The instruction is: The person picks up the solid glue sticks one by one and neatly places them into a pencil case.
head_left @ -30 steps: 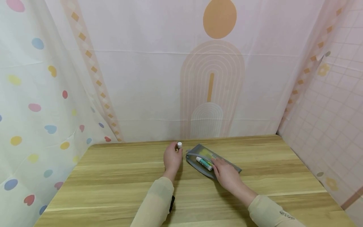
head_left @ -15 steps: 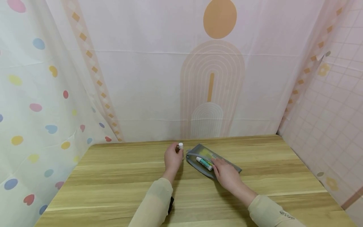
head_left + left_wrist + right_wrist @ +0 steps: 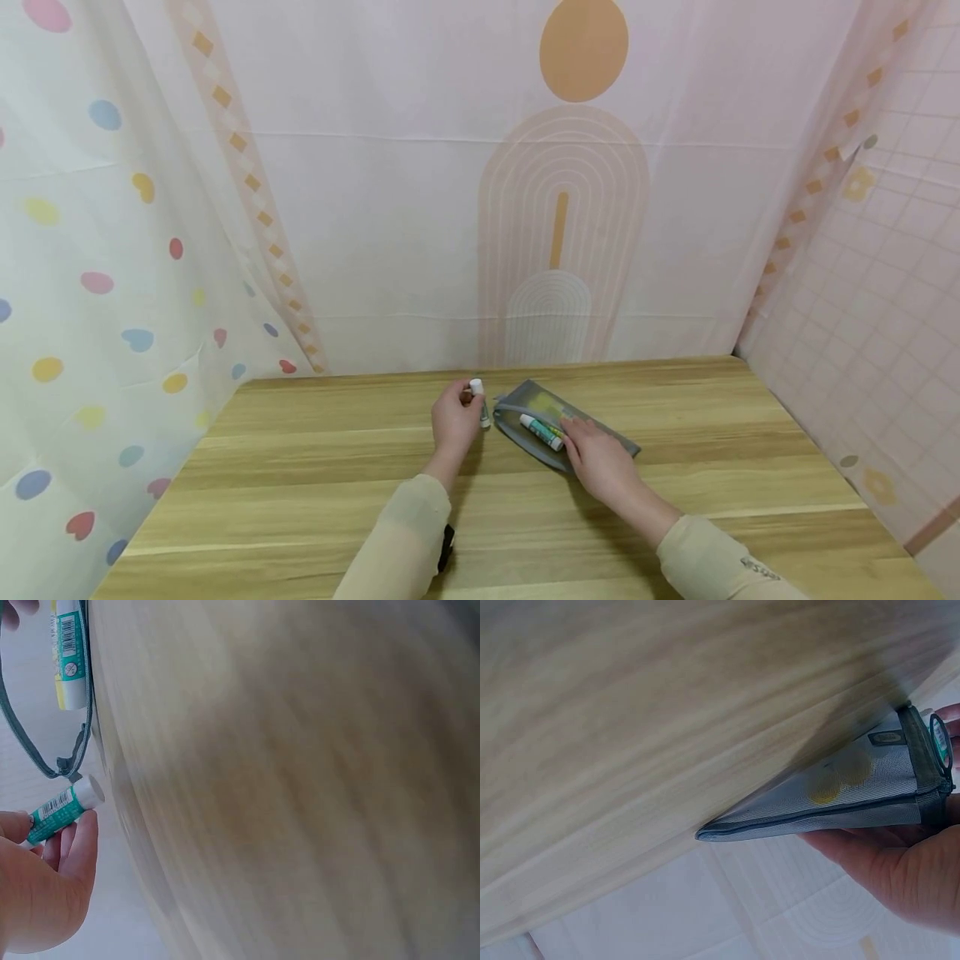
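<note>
In the head view my left hand (image 3: 454, 423) pinches a white-and-teal glue stick (image 3: 483, 410) between thumb and fingers, just left of a grey mesh zip pouch (image 3: 515, 398). The left wrist view shows this glue stick (image 3: 56, 814) tilted, its white end beyond the fingertips. My right hand (image 3: 602, 462) holds the pouch by its side, near the gaping mouth. Another glue stick (image 3: 540, 432) lies in that opening, with something yellow-green beside it, partly covered. Through the mesh (image 3: 889, 776) in the right wrist view, yellow round shapes (image 3: 823, 786) show faintly.
The wood-grain table (image 3: 300, 467) runs under both hands. A patterned cloth (image 3: 390, 250) hangs along its back edge, with more cloth at both sides. A black band (image 3: 446, 547) sits at the left sleeve.
My left hand has turned the glue stick, so its teal barrel and lower end now show beside the fingers, where earlier mostly the white cap showed. Right hand and pouch stay put.
</note>
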